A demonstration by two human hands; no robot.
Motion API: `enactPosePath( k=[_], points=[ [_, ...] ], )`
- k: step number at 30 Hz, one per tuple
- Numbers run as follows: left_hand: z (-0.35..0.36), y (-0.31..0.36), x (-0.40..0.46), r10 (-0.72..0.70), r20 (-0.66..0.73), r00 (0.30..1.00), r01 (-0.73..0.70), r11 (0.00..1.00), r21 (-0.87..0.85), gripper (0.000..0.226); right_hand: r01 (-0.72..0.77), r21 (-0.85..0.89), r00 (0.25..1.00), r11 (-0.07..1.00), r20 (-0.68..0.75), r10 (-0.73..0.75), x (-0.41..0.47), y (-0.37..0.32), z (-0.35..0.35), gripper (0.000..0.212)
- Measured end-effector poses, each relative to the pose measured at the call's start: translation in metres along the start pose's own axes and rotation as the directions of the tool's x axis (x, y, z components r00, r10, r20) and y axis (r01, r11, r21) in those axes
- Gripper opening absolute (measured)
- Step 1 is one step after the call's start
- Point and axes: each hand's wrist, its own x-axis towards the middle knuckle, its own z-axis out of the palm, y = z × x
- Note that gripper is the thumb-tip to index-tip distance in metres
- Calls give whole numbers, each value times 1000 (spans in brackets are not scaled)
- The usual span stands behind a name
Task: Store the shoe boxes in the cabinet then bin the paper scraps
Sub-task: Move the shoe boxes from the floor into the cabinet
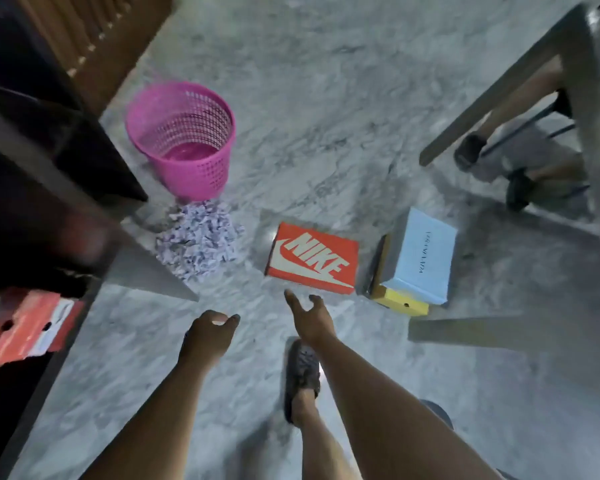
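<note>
My right grip (309, 318) hung spread and empty just at six o'clock of the orange shoe box (312, 259); my left grip (210, 329) was loosely curled, empty. Paper scraps (198, 237) lay at nine o'clock of the box, the pink bin (182, 136) beyond.

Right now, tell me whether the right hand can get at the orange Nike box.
Probably yes. The right hand hovers open just short of the orange Nike box, which lies flat on the floor with nothing on its lid. The light blue box sits apart to one side, clear of the approach.
</note>
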Motion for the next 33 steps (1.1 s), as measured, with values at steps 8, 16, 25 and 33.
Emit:
enactPosePath(
  k=[8, 16, 25, 33],
  points=[
    [124, 126, 155, 15, 70, 997, -27, 984, 175, 29, -154, 168, 973, 974, -144, 179, 206, 49, -112, 87],
    [209, 116, 336, -4, -23, 1000, 6, 996, 92, 66, -217, 228, 947, 949, -185, 261, 385, 118, -91, 85],
    [252, 45, 410, -7, -39, 999, 2, 992, -127, 67, -194, 259, 950, 946, -192, 247, 465, 177, -49, 90],
    [201, 37, 314, -84, -56, 995, 71, 976, -208, 40, -107, 207, 961, 973, -228, 154, 372, 160, -55, 76]
  ],
)
